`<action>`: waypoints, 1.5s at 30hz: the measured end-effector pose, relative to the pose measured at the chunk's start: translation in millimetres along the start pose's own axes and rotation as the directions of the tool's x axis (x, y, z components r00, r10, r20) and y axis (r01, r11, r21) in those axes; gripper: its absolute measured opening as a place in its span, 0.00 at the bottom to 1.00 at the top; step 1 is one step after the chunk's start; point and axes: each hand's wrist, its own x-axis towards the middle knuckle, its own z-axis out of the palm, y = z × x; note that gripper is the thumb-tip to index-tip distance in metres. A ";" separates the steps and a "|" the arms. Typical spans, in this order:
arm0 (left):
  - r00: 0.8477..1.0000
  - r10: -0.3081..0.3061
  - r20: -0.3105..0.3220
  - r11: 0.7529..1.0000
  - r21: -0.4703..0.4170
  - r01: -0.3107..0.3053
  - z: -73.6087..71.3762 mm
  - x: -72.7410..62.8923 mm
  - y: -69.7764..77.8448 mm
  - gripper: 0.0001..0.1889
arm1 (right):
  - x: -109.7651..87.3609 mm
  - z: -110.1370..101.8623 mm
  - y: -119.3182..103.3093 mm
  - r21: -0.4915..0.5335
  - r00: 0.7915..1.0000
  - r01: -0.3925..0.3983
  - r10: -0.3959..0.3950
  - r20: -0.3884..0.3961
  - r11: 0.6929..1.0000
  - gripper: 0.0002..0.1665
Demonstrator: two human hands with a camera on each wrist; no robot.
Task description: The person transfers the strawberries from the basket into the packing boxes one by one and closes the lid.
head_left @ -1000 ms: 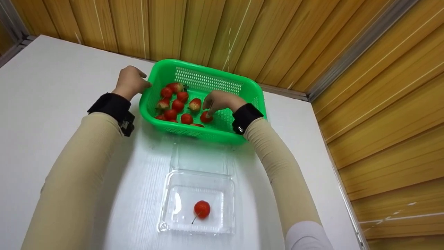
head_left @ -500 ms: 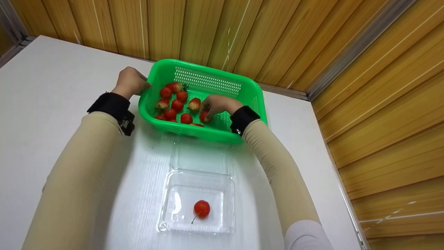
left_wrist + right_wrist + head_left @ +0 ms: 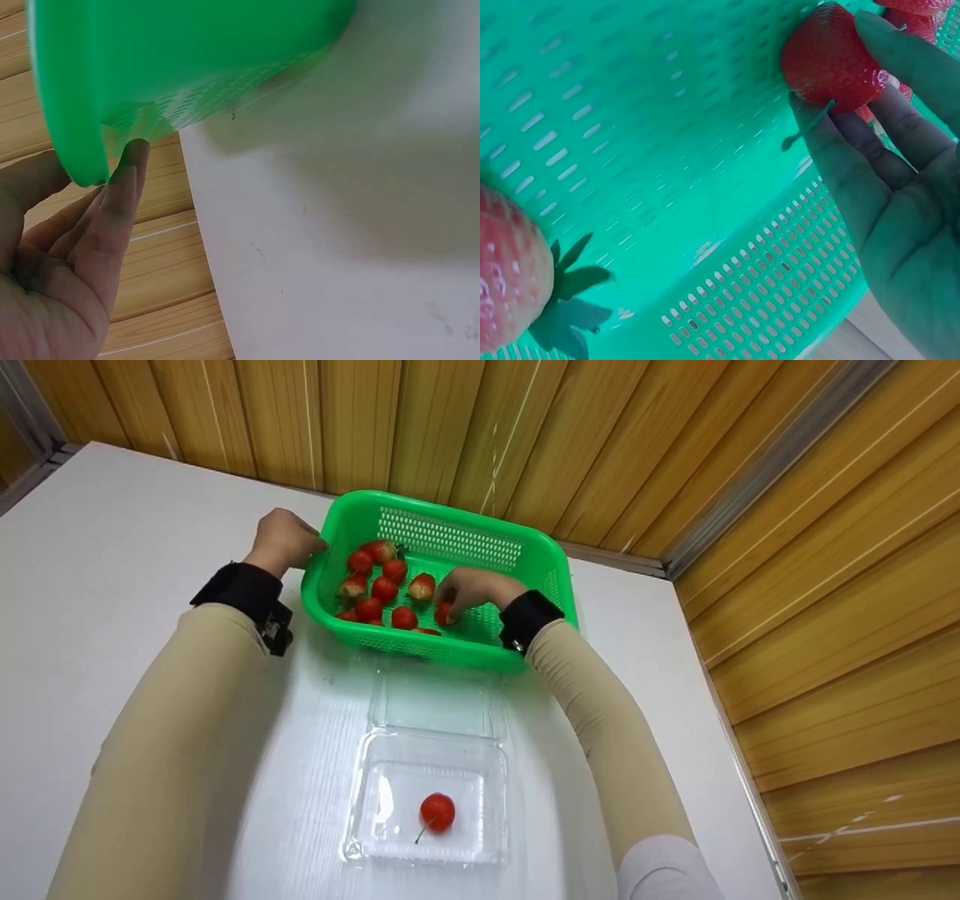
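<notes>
Resting lower centre: clear tray (image 3: 390, 840), one stemmed red fruit (image 3: 437, 812) inside. Mid-frame: right hand (image 3: 481, 587) within green basket (image 3: 465, 649), thumb and fingers curled round a second stemmed fruit (image 3: 829, 60). Upper left of centre: left hand (image 3: 283, 540) pinches basket rim, thumb opposing fingers. Behind: plank-patterned wall (image 3: 427, 427).

A round red fruit (image 3: 827, 58), stem showing, is pinched in the right hand (image 3: 478, 587); the green perforated basket (image 3: 420, 643) around that hand is gripped at its rim by the left hand (image 3: 286, 540).
</notes>
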 end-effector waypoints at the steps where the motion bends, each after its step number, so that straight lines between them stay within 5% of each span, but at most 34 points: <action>1: 1.000 0.004 -0.003 1.000 -0.008 -0.004 -0.9 -0.4 -0.4 0.24 | -0.4 -0.9 0.6 -0.008 1.000 -0.001 0.001 -0.007 1.000 0.24; 9: 0.996 0.073 -0.052 0.994 -0.080 -0.077 -18.4 -9.7 5.2 0.26 | -18.6 -12.3 1.2 -0.005 0.990 -0.002 0.001 -0.143 1.000 0.25; 21: 0.982 0.178 0.066 0.981 -0.096 -0.171 -37.0 -50.1 26.9 0.26 | -66.4 -21.3 -17.2 -0.074 0.932 0.147 -0.163 -0.324 0.986 0.21; 31: 0.952 0.210 0.222 0.978 -0.038 -0.206 -13.2 -98.9 17.3 0.23 | -116.3 6.3 -35.5 -0.133 0.877 0.296 -0.324 -0.354 0.946 0.21; 37: 0.913 0.221 0.344 0.974 -0.031 -0.224 6.4 -128.2 3.1 0.23 | -141.7 34.5 -46.0 -0.201 0.820 0.418 -0.464 -0.336 0.886 0.18; 45: 0.866 0.256 0.428 0.966 -0.101 -0.236 25.7 -157.8 -15.1 0.22 | -164.1 76.4 -63.0 -0.290 0.790 0.482 -0.554 -0.263 0.826 0.19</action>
